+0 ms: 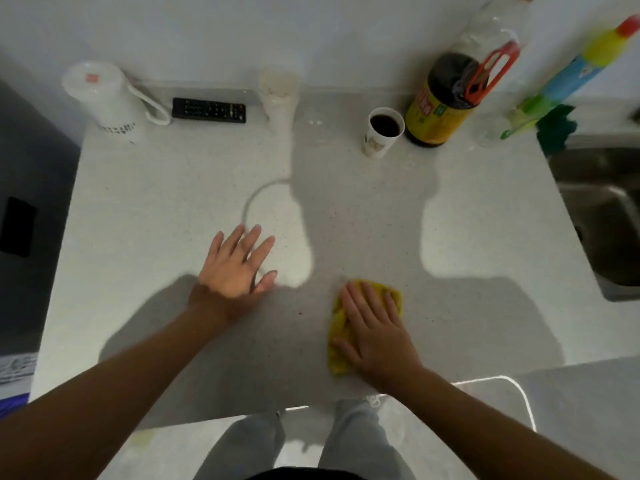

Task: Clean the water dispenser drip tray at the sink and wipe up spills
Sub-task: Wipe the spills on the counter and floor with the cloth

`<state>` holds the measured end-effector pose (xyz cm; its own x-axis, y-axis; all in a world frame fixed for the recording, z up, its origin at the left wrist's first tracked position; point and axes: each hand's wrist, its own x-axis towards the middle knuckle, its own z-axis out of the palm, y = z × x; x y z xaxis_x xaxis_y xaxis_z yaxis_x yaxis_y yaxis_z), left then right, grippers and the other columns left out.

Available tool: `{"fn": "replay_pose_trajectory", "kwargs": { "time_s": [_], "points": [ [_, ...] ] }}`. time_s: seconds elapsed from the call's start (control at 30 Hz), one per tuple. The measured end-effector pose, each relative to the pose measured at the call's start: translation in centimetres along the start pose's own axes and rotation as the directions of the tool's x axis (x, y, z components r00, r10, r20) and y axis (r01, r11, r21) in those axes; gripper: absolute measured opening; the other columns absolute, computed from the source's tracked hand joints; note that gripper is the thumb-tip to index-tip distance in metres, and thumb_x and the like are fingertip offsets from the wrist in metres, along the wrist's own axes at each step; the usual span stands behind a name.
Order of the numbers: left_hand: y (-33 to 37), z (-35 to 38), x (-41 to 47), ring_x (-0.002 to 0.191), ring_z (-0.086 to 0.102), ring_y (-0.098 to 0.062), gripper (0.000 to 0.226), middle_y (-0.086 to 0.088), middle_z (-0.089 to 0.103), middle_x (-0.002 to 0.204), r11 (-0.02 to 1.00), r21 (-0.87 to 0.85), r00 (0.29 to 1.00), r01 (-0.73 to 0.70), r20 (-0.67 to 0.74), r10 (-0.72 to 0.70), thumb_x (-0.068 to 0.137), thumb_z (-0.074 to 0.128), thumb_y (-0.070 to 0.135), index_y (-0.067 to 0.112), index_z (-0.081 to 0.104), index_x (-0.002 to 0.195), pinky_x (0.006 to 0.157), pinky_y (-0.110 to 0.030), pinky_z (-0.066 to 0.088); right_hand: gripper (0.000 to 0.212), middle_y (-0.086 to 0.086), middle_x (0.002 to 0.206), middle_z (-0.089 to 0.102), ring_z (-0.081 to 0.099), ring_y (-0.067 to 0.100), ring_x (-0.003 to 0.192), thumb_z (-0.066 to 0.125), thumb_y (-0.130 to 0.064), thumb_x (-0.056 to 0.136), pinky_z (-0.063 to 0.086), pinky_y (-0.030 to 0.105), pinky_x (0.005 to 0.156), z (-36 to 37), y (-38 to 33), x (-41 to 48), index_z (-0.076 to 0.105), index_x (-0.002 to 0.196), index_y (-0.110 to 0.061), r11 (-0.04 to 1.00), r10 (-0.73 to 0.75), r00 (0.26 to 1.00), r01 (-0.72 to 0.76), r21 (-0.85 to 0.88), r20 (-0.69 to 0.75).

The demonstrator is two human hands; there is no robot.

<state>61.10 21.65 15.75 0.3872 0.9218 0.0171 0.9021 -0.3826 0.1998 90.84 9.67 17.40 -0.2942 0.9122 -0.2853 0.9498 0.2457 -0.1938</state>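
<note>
Presses yellow cloth point(336, 327) flat on counter point(381, 209) at five o'clock under straight-fingered right hand point(375, 336), with left hand point(232, 268) spread open, empty, at the cloth's ten o'clock.

The cloth point(337, 320) is lying at the front of the surface point(467, 220), under the right hand point(377, 334), with the left hand point(235, 268) resting to its left. Behind, the kettle point(107, 102), remote point(209, 110), cup point(381, 133) and bottle point(446, 98) are sitting left to right, and the sink point(602, 216) is lying furthest right.
</note>
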Motion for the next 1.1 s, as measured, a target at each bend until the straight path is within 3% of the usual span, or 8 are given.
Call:
{"fn": "replay_pose_trajectory", "kwargs": {
  "time_s": [0.2,0.3,0.43,0.53,0.67,0.77,0.97,1.1],
  "points": [
    [0.0,-0.2,0.0,0.150,0.037,-0.043,0.067,-0.017,0.045,0.161,1.000,-0.009,1.000,-0.010,-0.010,0.010,0.096,0.046,0.052,0.016,0.053,0.152,0.122,-0.061,0.024,0.092,0.005,0.174,0.012,0.009,0.031,0.160,0.018,-0.069,0.092,0.010,0.058,0.126,-1.2,6.7,-2.0,0.013,0.166,-0.015,0.843,0.537,0.840,-0.530,0.087,-0.083],
    [-0.3,0.4,-0.2,0.153,0.032,-0.040,0.070,-0.015,0.040,0.164,0.999,0.008,0.999,-0.034,-0.024,0.035,0.096,0.043,0.054,0.019,0.045,0.157,0.126,-0.058,0.018,0.093,0.005,0.175,0.012,0.006,0.028,0.161,0.020,-0.069,0.091,0.008,0.059,0.126,0.4,3.0,-0.6,0.008,0.166,-0.016,0.766,0.641,0.752,-0.620,0.169,-0.151],
    [-0.8,0.9,-0.4,0.154,0.027,-0.036,0.066,-0.010,0.035,0.166,0.996,-0.083,0.999,-0.026,-0.026,0.024,0.098,0.048,0.051,0.022,0.040,0.157,0.128,-0.056,0.013,0.092,0.007,0.173,0.020,0.013,0.030,0.159,0.033,-0.070,0.096,0.009,0.062,0.126,2.8,-5.4,-1.6,0.016,0.165,-0.013,0.819,0.574,0.791,-0.551,0.160,-0.211],
    [-0.8,0.4,-0.3,0.142,0.045,-0.035,0.049,-0.010,0.053,0.152,0.977,-0.213,0.996,-0.023,-0.090,0.004,0.097,0.054,0.041,0.017,0.059,0.140,0.123,-0.056,0.026,0.088,0.003,0.172,0.021,0.012,0.030,0.160,0.027,-0.074,0.099,0.000,0.057,0.126,4.2,-12.5,-1.3,0.016,0.166,-0.018,0.904,0.421,0.885,-0.391,0.173,-0.201],
    [-0.9,-1.5,-2.2,0.110,0.061,-0.027,0.031,-0.008,0.066,0.122,0.851,-0.525,0.967,0.030,-0.199,-0.157,0.094,0.057,0.032,0.015,0.069,0.117,0.098,-0.037,0.047,0.044,0.009,0.137,0.065,0.057,0.038,0.124,0.056,-0.035,0.098,0.046,0.061,0.106,4.0,-16.5,-1.6,0.063,0.137,-0.015,0.970,0.213,0.921,-0.158,0.184,-0.328],
    [-0.2,-3.3,-6.3,0.091,0.066,-0.018,0.016,-0.002,0.067,0.110,0.713,-0.697,0.968,0.078,-0.118,-0.222,0.098,0.061,0.026,0.021,0.070,0.111,0.081,-0.039,0.059,0.019,0.013,0.107,0.068,0.061,0.038,0.094,0.071,-0.016,0.089,0.053,0.053,0.086,3.0,-15.7,-3.2,0.070,0.108,-0.011,0.954,0.255,0.917,-0.187,0.235,-0.306],
    [0.8,-7.6,-20.3,0.071,0.063,-0.004,0.011,0.006,0.072,0.084,0.631,-0.734,0.968,0.252,0.202,-0.151,0.086,0.063,0.040,0.041,0.070,0.094,0.071,-0.017,0.049,0.028,-0.002,0.068,0.063,0.061,0.010,0.059,0.056,-0.038,0.099,0.048,0.023,0.058,2.5,-16.6,-8.9,0.049,0.077,-0.022,0.634,0.438,0.891,-0.212,0.743,-0.120],
    [0.4,-7.9,-30.1,0.080,0.070,-0.019,0.015,0.004,0.074,0.081,0.710,-0.572,0.903,0.410,0.365,-0.227,0.096,0.070,0.016,0.029,0.073,0.089,0.080,-0.031,0.053,0.028,-0.004,0.071,0.063,0.060,0.005,0.064,0.056,-0.035,0.101,0.042,0.018,0.056,5.9,-18.6,-13.6,0.052,0.078,-0.021,0.509,0.504,0.863,-0.264,0.820,-0.035]
  ]
}}
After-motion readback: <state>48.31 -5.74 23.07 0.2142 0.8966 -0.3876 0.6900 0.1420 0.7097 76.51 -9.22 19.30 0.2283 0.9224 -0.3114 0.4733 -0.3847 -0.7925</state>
